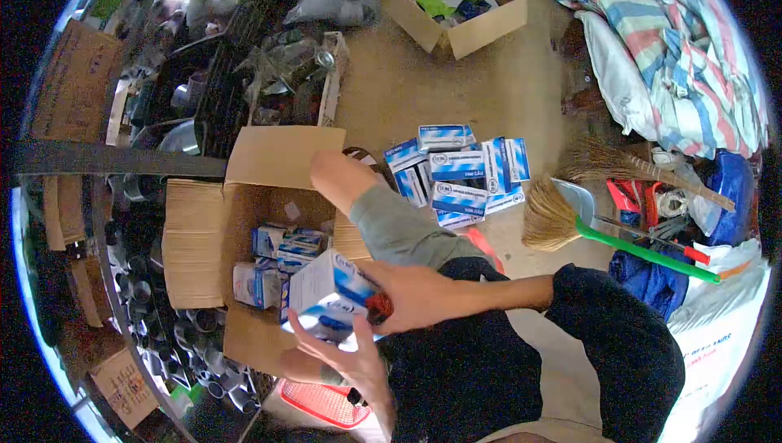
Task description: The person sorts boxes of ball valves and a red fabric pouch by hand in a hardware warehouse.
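My right hand (415,295) reaches in from the right and is closed around a blue-and-white printed box (322,284). A dark red piece (378,308) shows at the box's near end, against the fingers. Just below, my left hand (352,361) has its fingers and thumb spread, with fingertips right at the box's lower edge. Behind the held box stands an open cardboard carton (195,239), its flaps folded out. Several similar blue-and-white boxes (301,243) lie inside it. On the floor ahead sits a loose pile of more such boxes (458,168).
Shelves of dark pipe fittings (151,313) line the left side. A carton with bags (460,32) stands at the back. To the right are a broom (550,215) with a green handle, a dustpan (577,199) and striped sacks (652,44). A red basket (326,402) lies at the bottom.
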The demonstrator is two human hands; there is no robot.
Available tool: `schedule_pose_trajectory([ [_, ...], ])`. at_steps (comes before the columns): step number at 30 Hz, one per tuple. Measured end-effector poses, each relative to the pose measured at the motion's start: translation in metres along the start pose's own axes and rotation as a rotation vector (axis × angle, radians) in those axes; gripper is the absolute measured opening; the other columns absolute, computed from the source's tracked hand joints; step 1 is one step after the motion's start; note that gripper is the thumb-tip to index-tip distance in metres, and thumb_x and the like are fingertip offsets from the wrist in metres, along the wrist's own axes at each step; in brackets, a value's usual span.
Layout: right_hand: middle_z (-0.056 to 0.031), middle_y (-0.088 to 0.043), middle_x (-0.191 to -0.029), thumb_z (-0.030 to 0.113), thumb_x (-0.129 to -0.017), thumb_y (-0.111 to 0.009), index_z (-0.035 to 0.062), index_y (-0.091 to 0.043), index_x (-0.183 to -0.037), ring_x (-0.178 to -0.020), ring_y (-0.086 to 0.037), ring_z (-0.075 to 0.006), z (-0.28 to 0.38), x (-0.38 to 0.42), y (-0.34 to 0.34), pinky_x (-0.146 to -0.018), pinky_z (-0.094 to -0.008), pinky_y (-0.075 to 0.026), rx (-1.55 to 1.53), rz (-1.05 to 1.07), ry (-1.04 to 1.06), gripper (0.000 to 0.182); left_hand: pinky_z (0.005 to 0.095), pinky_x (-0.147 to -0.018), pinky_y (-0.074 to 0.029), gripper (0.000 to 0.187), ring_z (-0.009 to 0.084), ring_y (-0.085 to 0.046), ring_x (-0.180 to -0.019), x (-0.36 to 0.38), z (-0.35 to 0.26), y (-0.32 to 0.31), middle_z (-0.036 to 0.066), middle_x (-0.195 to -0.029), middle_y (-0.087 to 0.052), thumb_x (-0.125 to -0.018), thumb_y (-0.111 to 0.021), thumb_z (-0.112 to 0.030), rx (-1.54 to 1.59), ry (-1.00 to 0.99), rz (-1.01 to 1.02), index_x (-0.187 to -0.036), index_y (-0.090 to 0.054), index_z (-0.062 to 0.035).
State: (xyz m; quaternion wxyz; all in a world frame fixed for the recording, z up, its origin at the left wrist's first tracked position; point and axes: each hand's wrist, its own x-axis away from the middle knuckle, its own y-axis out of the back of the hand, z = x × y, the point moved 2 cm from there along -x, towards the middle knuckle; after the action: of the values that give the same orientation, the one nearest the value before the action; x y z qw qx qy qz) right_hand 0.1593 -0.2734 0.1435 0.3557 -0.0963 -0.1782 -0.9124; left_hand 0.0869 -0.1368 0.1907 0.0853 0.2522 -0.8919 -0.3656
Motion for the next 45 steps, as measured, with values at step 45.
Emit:
schedule_pose_trajectory([
  [45, -0.0213, -0.069, -0.098, 0.055, -0.087, -0.058, -0.0005, -0.06, -0.118, -0.096, -0.067, -0.0313, -0.339, -0.211, 0.124, -0.081, -0.0401, -0.053, 0.396, -0.336, -0.515, 0.064, 0.0482, -0.09, -0.045, 0.041, 0.0397, -0.058, -0.106, 0.088, 0.197, 0.007, 0.018, -0.115, -0.062, -0.09, -0.058, -0.019, -0.133, 0.305, 0.321, -0.13, -0.054, -0.0103],
])
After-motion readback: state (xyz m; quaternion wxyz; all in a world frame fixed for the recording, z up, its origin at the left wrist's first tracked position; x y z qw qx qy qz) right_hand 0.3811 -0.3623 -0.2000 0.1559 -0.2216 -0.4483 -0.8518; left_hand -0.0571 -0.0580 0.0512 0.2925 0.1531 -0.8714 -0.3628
